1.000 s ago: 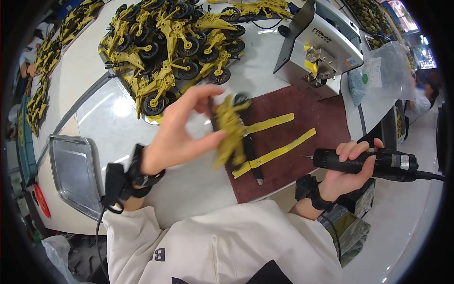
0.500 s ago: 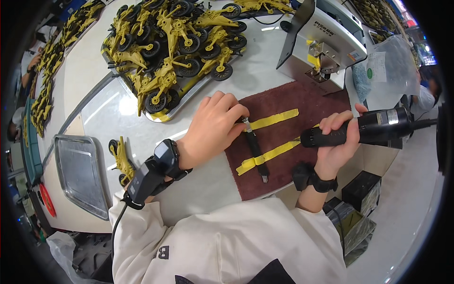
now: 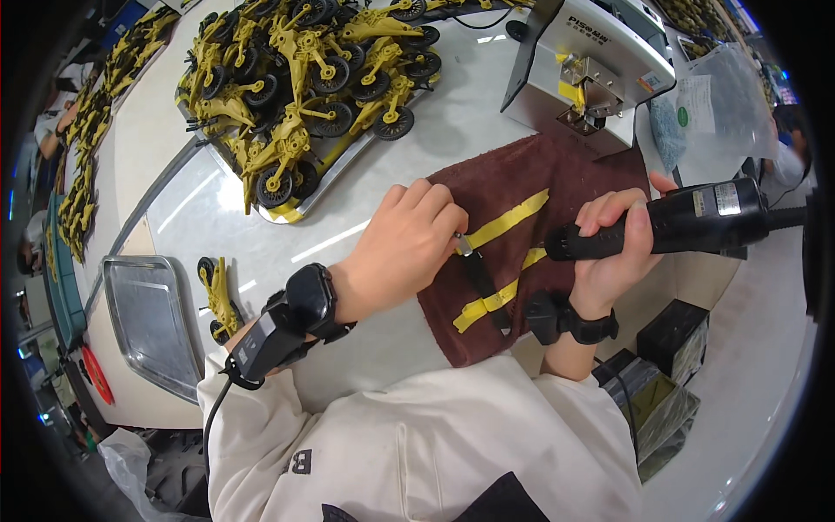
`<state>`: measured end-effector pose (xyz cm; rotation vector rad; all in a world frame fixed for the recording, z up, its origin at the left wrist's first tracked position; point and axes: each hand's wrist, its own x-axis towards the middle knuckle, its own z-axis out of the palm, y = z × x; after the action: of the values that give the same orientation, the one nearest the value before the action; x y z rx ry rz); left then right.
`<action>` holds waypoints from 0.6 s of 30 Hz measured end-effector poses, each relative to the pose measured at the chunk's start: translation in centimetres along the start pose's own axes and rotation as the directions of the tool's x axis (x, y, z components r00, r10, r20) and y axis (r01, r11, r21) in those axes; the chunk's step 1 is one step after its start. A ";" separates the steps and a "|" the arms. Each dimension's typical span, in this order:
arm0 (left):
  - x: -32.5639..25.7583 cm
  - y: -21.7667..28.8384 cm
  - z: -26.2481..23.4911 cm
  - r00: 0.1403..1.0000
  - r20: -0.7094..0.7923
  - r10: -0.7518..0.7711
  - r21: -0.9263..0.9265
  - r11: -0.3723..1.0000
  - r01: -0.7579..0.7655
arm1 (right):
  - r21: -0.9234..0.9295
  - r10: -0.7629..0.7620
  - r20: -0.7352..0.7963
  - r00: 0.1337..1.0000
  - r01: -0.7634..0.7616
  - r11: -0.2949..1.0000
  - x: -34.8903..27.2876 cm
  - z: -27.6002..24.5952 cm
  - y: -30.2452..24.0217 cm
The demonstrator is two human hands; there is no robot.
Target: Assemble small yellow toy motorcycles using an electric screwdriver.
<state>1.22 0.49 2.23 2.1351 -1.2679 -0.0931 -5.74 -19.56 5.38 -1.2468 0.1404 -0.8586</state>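
Observation:
My right hand (image 3: 613,239) is wrapped around a black electric screwdriver (image 3: 704,217), its nose pointing left over the dark red cloth (image 3: 457,287). My left hand (image 3: 409,235) is closed, fingertips pinched at the upper end of a black strip with metal ends (image 3: 480,277), next to a small shiny metal piece. What sits between those fingertips is mostly hidden. Two yellow tape strips (image 3: 509,222) lie on the cloth, and the lower one crosses the black strip. The cloth is rumpled, with folds between my hands.
A tray (image 3: 326,187) heaped with yellow toy motorcycles (image 3: 300,113) stands at the far left. One motorcycle (image 3: 219,300) lies beside an metal tray (image 3: 148,326). A grey metal machine (image 3: 574,78) stands behind the cloth, with a clear plastic bag (image 3: 726,109) to its right.
The cloth has been pulled up into folds and its strips have shifted. My left hand has moved slightly right and down. The screwdriver's nose has tipped up a little, still in my right hand.

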 end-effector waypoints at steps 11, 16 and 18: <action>0.8 -2.4 -2.8 0.996 0.083 -0.027 0.050 0.999 0.022 | 0.230 -0.035 0.134 0.990 0.003 0.973 -1.3 0.9 -3.5; 0.9 -2.8 -2.4 0.992 0.118 -0.039 0.035 0.999 0.035 | 0.273 -0.002 0.223 0.975 -0.061 0.960 -3.6 2.7 -0.8; 0.8 -3.0 -2.4 0.992 0.125 -0.024 0.001 1.000 0.025 | 0.277 -0.005 0.257 0.966 -0.069 0.959 -3.9 3.1 -0.2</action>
<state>4.83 2.00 2.60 2.1735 -1.3120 -0.2407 -6.89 -14.77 5.32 -1.0696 -0.1657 -0.6557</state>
